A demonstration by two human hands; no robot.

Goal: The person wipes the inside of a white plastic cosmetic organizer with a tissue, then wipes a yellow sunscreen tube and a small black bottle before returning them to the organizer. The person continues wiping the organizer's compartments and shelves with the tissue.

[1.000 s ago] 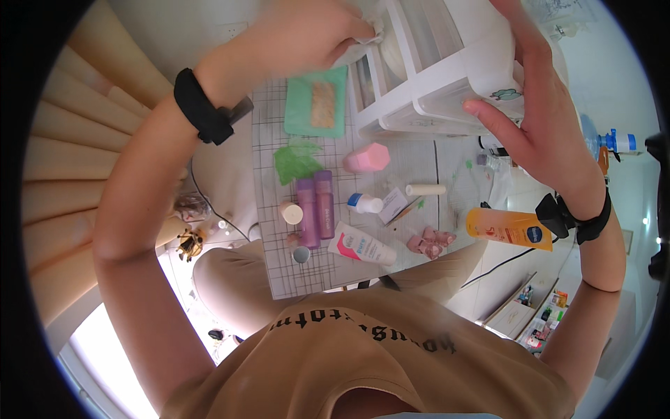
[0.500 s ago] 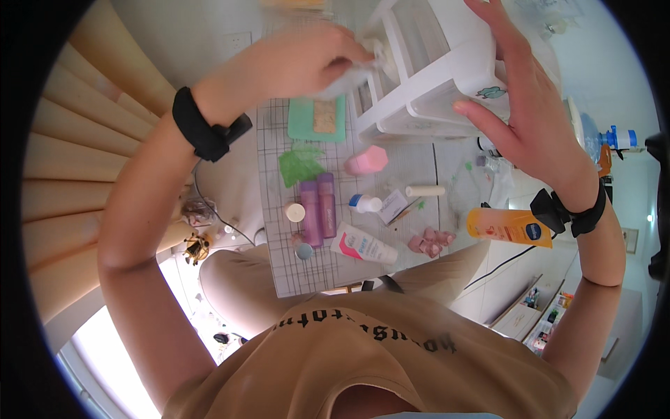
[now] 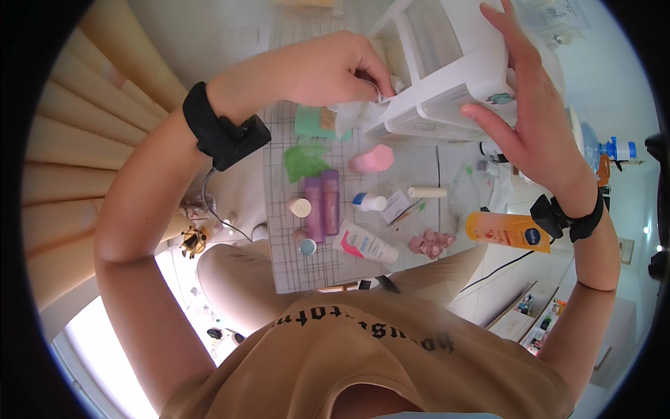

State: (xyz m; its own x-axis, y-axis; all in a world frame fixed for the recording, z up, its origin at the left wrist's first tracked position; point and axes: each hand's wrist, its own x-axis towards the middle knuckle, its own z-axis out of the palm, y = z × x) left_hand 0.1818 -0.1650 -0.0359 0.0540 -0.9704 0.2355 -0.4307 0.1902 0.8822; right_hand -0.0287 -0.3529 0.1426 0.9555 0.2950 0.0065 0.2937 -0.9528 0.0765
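Observation:
At the far side of the table stands a white plastic drawer unit (image 3: 436,87) with translucent drawer fronts. My left hand (image 3: 335,73) is closed on a crumpled white tissue (image 3: 352,115), pressing it against the unit's left edge. The fingertips are partly hidden by the tissue. My right hand (image 3: 537,119) lies against the unit's right side, thumb and fingers spread, with nothing gripped. Below the left hand are a mint-green tray (image 3: 307,120), partly covered by the tissue, and a green leaf-like piece (image 3: 305,162). A pink hexagonal container (image 3: 372,159) stands just in front of the unit.
Nearer on the table (image 3: 286,269) are two purple bottles (image 3: 323,209), a white-and-pink tube (image 3: 365,243), a small blue-and-white bottle (image 3: 370,202) and a pink bow-like item (image 3: 431,244). An orange lotion bottle (image 3: 508,230) is at the right edge. Curtains (image 3: 77,174) hang left.
My left hand has moved slightly right and down along the unit's edge with the tissue. The right hand has shifted slightly, staying spread against the unit, which has also moved slightly.

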